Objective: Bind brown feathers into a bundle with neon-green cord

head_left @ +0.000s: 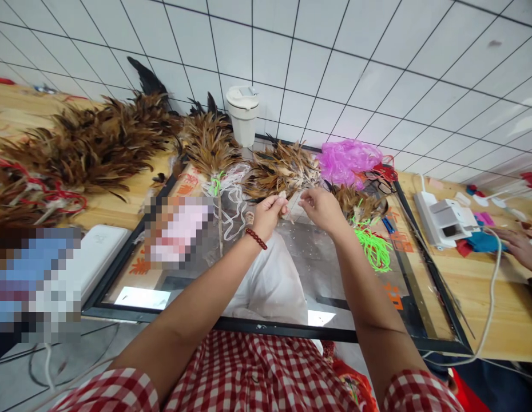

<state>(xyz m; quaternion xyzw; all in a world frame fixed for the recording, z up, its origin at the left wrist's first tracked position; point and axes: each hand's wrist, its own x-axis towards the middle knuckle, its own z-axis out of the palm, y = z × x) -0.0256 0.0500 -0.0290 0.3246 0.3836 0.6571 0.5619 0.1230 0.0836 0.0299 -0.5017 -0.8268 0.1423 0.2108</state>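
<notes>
Feathers in a small brown bundle [280, 171], light, soft and easily crushed by the look of them, sit over the glass-topped surface [292, 269], pinched at their quill ends by left hand [268, 213] and right hand [321, 207].

My table [501, 320] is wood, with a black-framed glass sheet [292, 274] over its middle. On the glass lie feather bundles [281, 169], pink string [345, 160] and green cord [375, 246] — a white cup [243, 114] stands at the back. Left, on bare wood, a feather heap [90, 143]; right, a white device [444, 220].
</notes>
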